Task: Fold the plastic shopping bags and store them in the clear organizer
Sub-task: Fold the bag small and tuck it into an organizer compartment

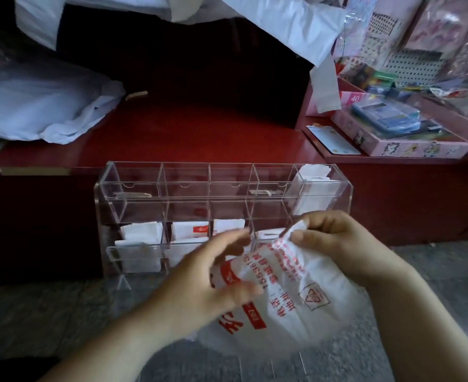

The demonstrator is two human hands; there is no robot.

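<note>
A white plastic shopping bag (288, 293) with red print hangs unfolded in front of me. My right hand (343, 244) pinches its upper edge between thumb and fingers. My left hand (208, 274) is blurred, fingers spread and loosely bent, touching the bag's left side. Behind the hands stands the clear organizer (133, 186) with two rows of compartments. Folded white bags (141, 232) fill several lower compartments, and more folded bags (312, 186) sit in the upper right compartment. The other upper compartments hold no bags.
The organizer stands on a grey speckled floor against a dark red counter (199, 133). A heap of loose white bags (48, 106) lies on the counter at left. A pink box (409, 144) with stationery and a pegboard display (409, 64) are at right.
</note>
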